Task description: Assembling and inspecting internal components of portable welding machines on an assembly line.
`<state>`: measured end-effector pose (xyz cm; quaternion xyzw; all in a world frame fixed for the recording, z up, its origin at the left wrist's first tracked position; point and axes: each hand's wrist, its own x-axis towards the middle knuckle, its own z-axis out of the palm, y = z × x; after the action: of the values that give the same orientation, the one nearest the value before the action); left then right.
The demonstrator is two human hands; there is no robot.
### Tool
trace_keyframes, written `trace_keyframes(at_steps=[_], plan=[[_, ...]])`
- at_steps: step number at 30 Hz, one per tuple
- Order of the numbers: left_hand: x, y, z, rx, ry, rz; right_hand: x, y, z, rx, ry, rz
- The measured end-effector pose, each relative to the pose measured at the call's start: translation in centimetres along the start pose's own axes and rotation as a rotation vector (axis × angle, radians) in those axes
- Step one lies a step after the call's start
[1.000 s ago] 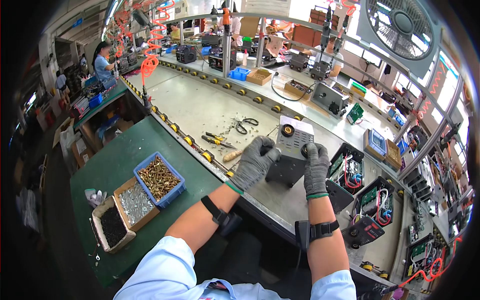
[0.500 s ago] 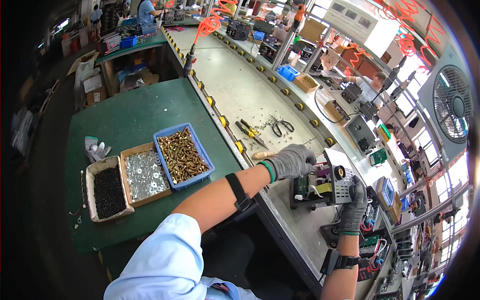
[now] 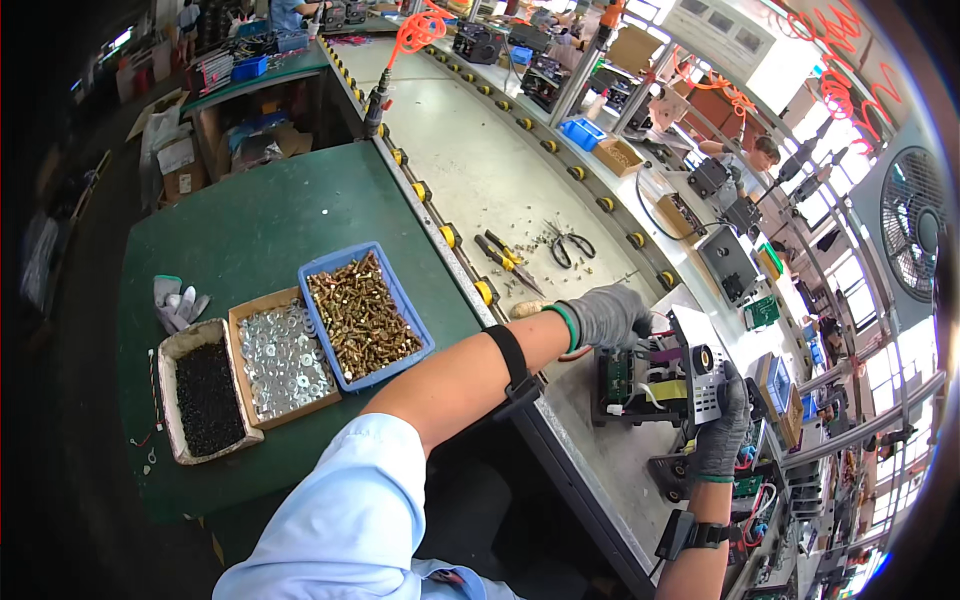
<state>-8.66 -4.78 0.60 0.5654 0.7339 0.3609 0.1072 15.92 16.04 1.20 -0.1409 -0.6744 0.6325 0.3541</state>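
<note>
A white perforated metal panel (image 3: 707,392) with a round black fitting stands tilted at the front of an open electronic unit (image 3: 612,388). Inside it are a green circuit board, a yellow-green flat cable and white and purple wires. My right hand (image 3: 722,432), in a grey knit glove, grips the panel's right edge. Above the unit's open top, my left hand (image 3: 608,316), gloved likewise, has its fingers closed near the wires behind the panel; what they pinch is hidden. A reddish cable shows under the left hand. Yellow-and-black pliers (image 3: 508,260) and black-handled scissors (image 3: 572,248) lie beyond.
On the green table (image 3: 240,225) at left are a blue bin of brass-coloured screws (image 3: 362,315), a box of washers (image 3: 283,350), a tray of small black parts (image 3: 207,400) and a glove (image 3: 178,304). An air tool (image 3: 376,105) hangs from a red coil. Another person sits across the line.
The unit and both hands appear slightly further right and lower in view. The panel leans further away from the chassis. My left hand stays closed at the wires, and the right keeps its grip.
</note>
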Motion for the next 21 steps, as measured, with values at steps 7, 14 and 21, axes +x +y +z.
trace_keyframes(at_steps=[7, 14, 21], plan=[[1.2, -0.6, 2.5, 0.357, 0.03, -0.006, 0.2, 0.1, -0.3, -0.033, 0.008, 0.007], [2.4, -1.6, 2.6, 0.395, 0.019, 0.105, -0.1, 0.1, 0.2, -0.012, 0.018, -0.014], [6.5, -2.5, 0.7, 0.408, 0.621, 0.262, 0.0, -0.1, 0.5, -0.072, 0.053, -0.018]])
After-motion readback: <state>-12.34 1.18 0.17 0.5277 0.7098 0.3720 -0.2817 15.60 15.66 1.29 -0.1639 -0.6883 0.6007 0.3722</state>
